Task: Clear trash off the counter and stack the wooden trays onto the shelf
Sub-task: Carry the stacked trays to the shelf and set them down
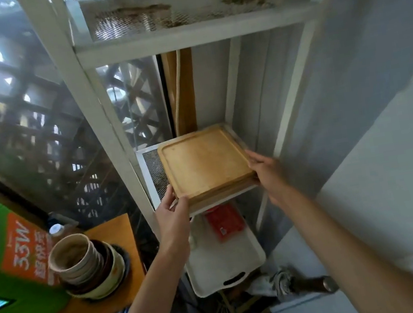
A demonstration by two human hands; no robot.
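A stack of square wooden trays (205,163) lies on the white mesh shelf (151,164) of a tall white rack. My left hand (172,209) grips the stack's near left corner, thumb on the top tray. My right hand (263,169) holds the near right corner and side edge. The stack overhangs the shelf's front edge slightly. How many trays lie under the top one is hard to tell.
A white handled tray (227,265) with a red packet (224,222) sits on the lower shelf. On the wooden counter (114,231) at left stand stacked bowls (88,267) and a green-orange box (24,253). A grey wall (383,129) runs on the right. The upper shelf (179,18) holds crockery.
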